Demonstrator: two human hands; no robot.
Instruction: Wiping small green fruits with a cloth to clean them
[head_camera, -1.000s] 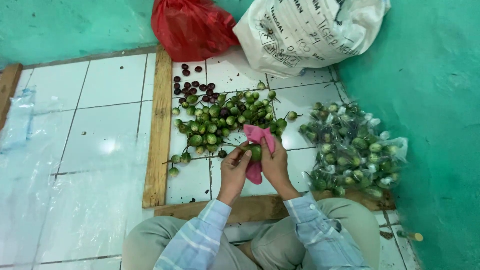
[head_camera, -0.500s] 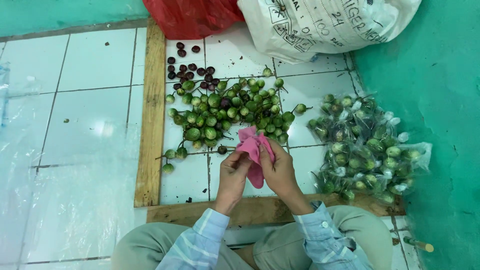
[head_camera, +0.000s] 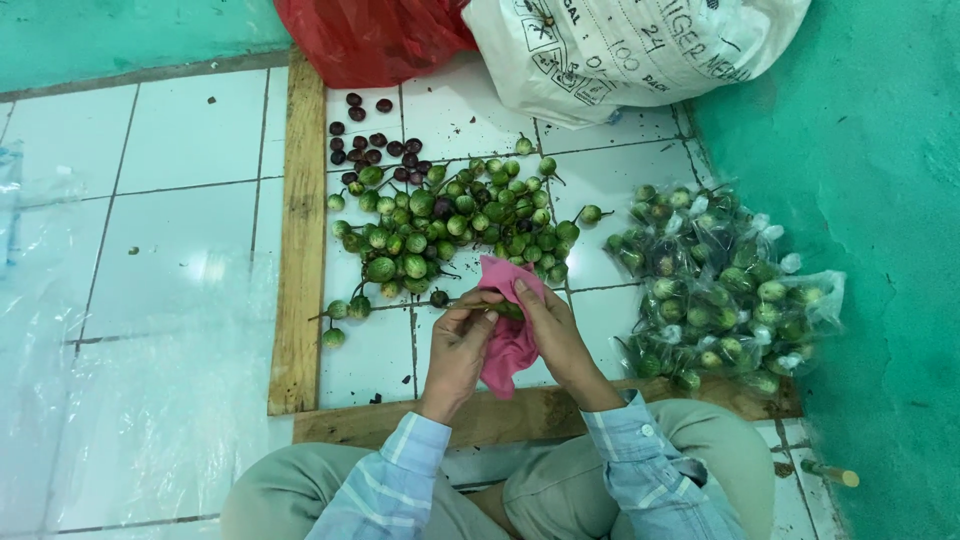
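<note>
On the tiled floor (head_camera: 180, 250), 6 o'clock of the green eggplant pile (head_camera: 450, 225) | left hand (head_camera: 455, 350): grip clamped on small green eggplant (head_camera: 503, 309) | right hand (head_camera: 555, 330): grip clamped on pink cloth (head_camera: 508, 345), touching eggplant at 3 o'clock | bagged eggplants (head_camera: 725, 290) at 3 o'clock.
</note>
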